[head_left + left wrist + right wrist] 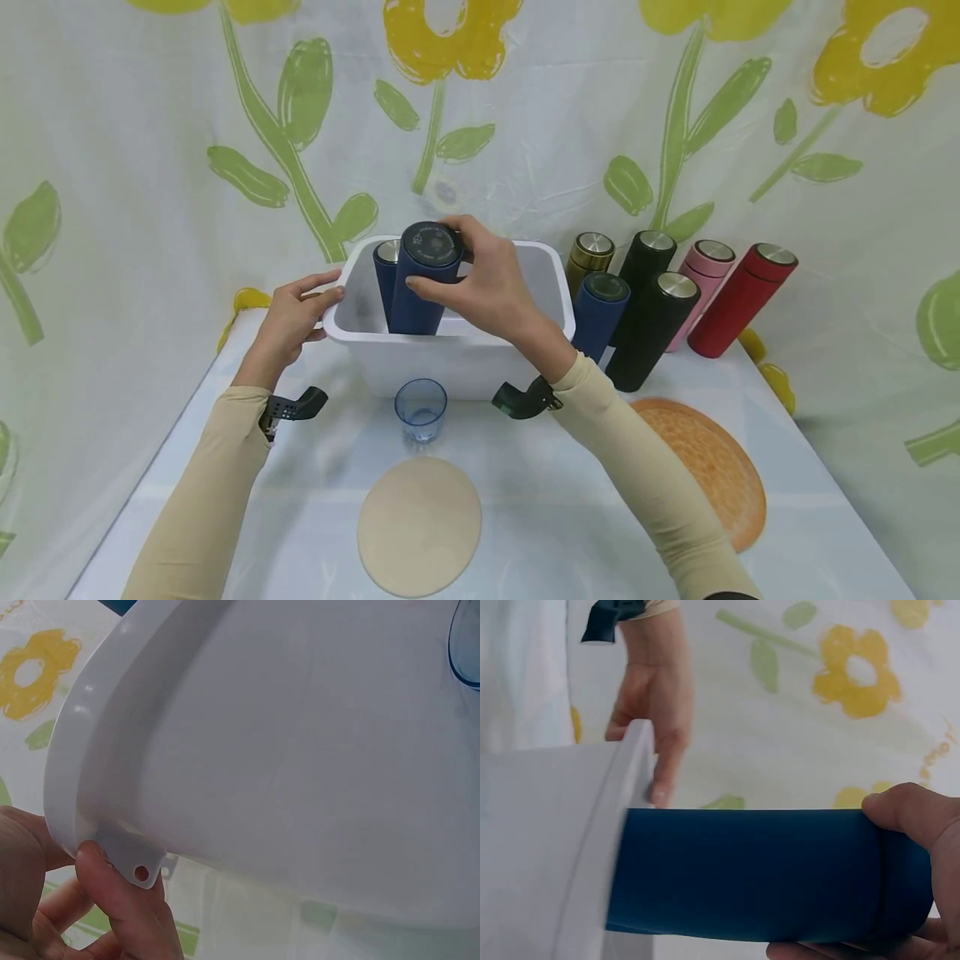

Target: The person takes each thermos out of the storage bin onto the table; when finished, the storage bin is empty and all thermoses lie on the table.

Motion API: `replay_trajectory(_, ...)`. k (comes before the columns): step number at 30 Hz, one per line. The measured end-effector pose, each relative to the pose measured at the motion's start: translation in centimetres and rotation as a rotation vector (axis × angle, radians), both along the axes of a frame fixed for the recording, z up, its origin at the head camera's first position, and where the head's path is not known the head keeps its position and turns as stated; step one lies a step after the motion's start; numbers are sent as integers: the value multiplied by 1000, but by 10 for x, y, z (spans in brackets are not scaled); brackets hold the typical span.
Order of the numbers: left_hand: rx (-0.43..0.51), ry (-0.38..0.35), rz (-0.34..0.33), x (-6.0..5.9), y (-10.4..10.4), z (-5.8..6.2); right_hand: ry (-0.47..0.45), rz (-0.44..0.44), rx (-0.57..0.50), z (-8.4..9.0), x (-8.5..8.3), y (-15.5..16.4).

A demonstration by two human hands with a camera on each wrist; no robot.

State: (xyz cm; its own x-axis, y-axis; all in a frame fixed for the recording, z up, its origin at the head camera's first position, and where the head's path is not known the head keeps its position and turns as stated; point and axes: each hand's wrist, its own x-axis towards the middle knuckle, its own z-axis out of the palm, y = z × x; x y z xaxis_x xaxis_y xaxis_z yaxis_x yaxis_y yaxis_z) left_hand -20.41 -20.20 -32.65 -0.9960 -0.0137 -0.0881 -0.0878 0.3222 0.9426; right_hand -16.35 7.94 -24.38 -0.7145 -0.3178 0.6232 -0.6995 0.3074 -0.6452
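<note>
My right hand (491,279) grips a dark blue thermos flask (422,292) near its lid, thumb on one side and fingers on the other. The flask stands slightly tilted, its lower end inside the white plastic bin (435,371) and hidden by the front wall. Behind it to the left, another blue flask (386,275) with a silver lid is inside the bin. At the bin's left end, my left hand (288,321) holds the rim. Seen from the left wrist, the thumb (124,900) lies beside a small tab with a hole.
Right of the bin stand several flasks: gold (590,254), blue (600,312), black (652,329), pink (701,271) and red (738,304). A clear blue glass (421,408) is in front, near a round beige mat (420,527). A pizza-patterned mat (708,462) lies partly under the right forearm.
</note>
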Motion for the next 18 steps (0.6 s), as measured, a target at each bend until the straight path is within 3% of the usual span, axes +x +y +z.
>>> replay_trajectory(12, -7, 3, 4, -2, 0, -1, 148, -57, -33, 14, 25, 15)
replay_trajectory(18, -6, 1, 0, -3, 1, -1, 222, -46, -76, 16, 40, 23)
